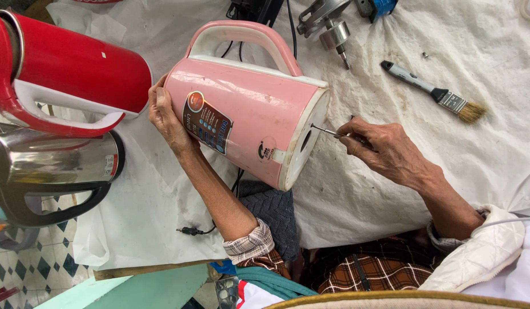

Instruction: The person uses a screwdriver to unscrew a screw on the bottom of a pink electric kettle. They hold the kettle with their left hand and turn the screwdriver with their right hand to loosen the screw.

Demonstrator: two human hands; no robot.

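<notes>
A pink electric kettle [250, 109] lies on its side on a white cloth [356, 194], its white base turned to the right and its handle pointing away from me. My left hand [165, 117] presses against the kettle's top end and steadies it. My right hand [382, 146] grips a thin screwdriver [328, 131] whose tip touches the kettle's white base near a dark round hole.
A red kettle [70, 71] and a steel kettle with a black handle [53, 169] lie at the left. A paintbrush [433, 91] and metal tool parts [328, 26] rest on the cloth at the back right. A black cord with plug [190, 230] trails near my left forearm.
</notes>
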